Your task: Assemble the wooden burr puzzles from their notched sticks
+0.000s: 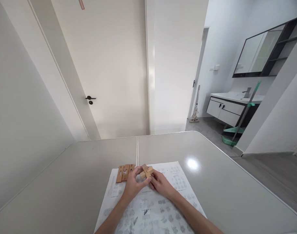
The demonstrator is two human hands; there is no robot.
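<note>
Between my two hands, just above a printed paper sheet [148, 208], is a small cross-shaped wooden burr puzzle [146, 171] made of interlocking light-brown pieces. My left hand [135, 183] grips its left and lower side, thumb underneath and fingers behind. The right hand [160, 184] pinches it from the right, with some fingers curled out of sight. Beside my left hand, several flat wooden pieces [122, 174] with cut-out notches and small dark marks lie in a row at the sheet's upper left; my fingers partly cover the rightmost one.
The grey table [218, 195] has a seam down its middle and a rounded far right corner. Beyond it stands a white door [114, 65] with a black handle. At the right are a mop [197, 107], a sink cabinet [226, 110] and a green dustpan [229, 140].
</note>
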